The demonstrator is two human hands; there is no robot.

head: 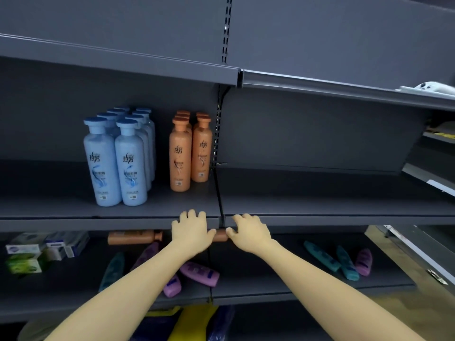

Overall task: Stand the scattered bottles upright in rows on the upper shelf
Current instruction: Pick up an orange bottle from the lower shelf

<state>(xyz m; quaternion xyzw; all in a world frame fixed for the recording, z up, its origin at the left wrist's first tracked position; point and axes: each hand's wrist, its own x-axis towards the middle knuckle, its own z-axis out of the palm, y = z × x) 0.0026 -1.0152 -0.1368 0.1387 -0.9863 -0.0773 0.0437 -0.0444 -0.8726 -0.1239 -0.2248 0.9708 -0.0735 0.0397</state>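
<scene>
Two rows of blue bottles (115, 163) and two rows of orange bottles (190, 153) stand upright on the upper shelf (320, 210). My left hand (190, 228) and my right hand (248, 230) are side by side at that shelf's front edge. Each grips one end of an orange bottle (220, 235) held sideways; only a short piece shows between the thumbs. Another orange bottle (134, 237) lies on the lower shelf (283, 274), to the left. Purple bottles (199, 273) and teal bottles (321, 255) lie scattered there too.
Small boxes (37, 249) are stacked at the left of the lower shelf. A white object (428, 88) rests on the top shelf at the right. Yellow and blue packs (192, 323) fill the bottom level. A slotted upright post (218, 143) divides the two shelf bays.
</scene>
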